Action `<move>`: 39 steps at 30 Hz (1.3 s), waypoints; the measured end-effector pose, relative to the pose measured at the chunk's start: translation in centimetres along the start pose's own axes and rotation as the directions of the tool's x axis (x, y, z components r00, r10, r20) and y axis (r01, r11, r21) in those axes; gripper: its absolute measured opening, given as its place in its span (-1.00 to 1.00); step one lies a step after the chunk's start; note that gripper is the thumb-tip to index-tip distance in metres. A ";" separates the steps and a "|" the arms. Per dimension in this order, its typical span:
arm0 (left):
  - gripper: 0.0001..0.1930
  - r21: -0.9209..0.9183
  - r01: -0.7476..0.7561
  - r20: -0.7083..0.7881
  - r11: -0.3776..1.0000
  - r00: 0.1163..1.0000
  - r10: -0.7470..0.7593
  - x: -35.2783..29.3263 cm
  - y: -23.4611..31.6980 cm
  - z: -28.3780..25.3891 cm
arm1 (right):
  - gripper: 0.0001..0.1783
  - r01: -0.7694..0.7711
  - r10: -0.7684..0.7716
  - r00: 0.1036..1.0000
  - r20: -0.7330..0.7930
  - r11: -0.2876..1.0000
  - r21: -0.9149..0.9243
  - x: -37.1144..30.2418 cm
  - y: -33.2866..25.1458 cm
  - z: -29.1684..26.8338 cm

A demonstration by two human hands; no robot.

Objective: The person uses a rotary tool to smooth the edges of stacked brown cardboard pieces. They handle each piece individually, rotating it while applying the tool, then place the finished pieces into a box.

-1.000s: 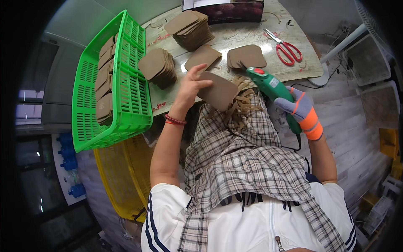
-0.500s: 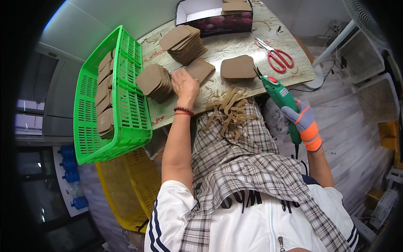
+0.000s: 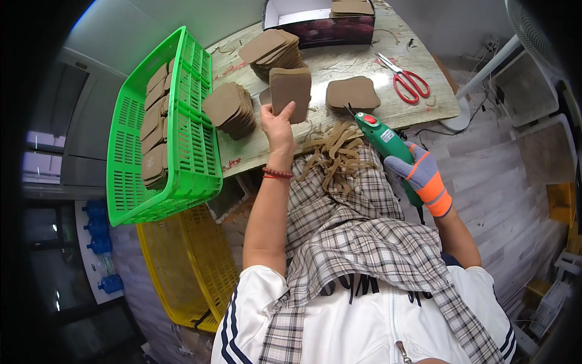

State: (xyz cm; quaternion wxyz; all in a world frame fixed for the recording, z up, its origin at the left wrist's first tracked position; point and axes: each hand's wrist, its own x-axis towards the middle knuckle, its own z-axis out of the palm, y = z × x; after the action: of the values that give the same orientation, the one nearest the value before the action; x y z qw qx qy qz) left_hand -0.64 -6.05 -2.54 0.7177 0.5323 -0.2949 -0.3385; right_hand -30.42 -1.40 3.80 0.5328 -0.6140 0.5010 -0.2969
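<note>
My bare left hand (image 3: 279, 130) pinches a brown rounded-rectangle pad (image 3: 291, 88) along its lower edge and holds it raised over the table. My right hand (image 3: 421, 176), in a grey and orange glove, is wrapped round a green corded power tool (image 3: 386, 139) with a red button. Its dark forked tip points up and left, close to a stack of brown pads (image 3: 353, 94). Left of the lifted pad stands another stack of pads (image 3: 230, 110). A taller stack (image 3: 271, 50) rises behind it. Brown strip offcuts (image 3: 336, 155) lie heaped on the plaid apron over my lap.
Red-handled scissors (image 3: 405, 82) lie at the table's right. A dark patterned box (image 3: 327, 31) stands at the back. The green crate (image 3: 197, 109) at left holds more pads, with a yellow crate (image 3: 182, 267) below it. A fan pole (image 3: 488, 64) stands at far right.
My left hand has lifted a pad off the table and turned it upright. My right hand has brought the green tool left and slightly down. The whole view has shifted a little.
</note>
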 end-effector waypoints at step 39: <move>-0.72 -0.592 0.340 0.267 0.731 0.938 -0.220 -8.2 0.2 5.3 | -0.63 0.011 -0.014 0.996 -0.091 1.000 -0.027 1.6 -3.4 0.2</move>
State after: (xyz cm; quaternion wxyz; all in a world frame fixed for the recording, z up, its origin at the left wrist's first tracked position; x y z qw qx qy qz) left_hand -9.68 -2.49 -1.47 0.7649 0.2674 -0.1439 -0.5681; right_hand -28.69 -3.11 6.74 0.4995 -0.6099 0.5247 -0.3214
